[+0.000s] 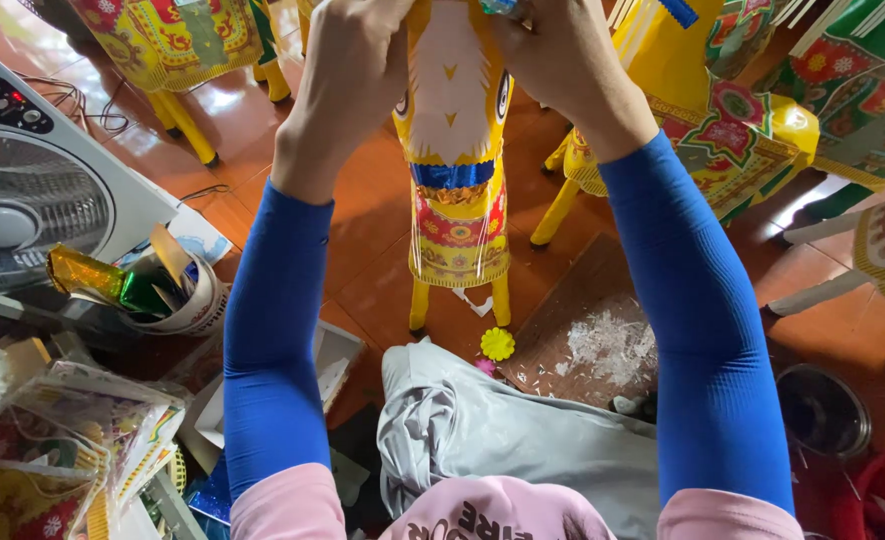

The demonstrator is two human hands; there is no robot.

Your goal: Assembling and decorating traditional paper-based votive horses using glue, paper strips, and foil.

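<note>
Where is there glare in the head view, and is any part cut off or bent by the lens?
Head view: glare on the floor at upper left; sharp focus on the paper horse; both hands, left hand and right hand, cut by the top edge; wide-lens bending at the fan.

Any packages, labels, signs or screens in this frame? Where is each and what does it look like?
Fan control panel: upper left, white housing, dark display patch with a red light, round buttons.
Stack of printed paper sheets in clear wrap: lower left, red, yellow and green patterns.
Round tub: left of centre, white with print, holding gold and green foil.
No signs.
</note>
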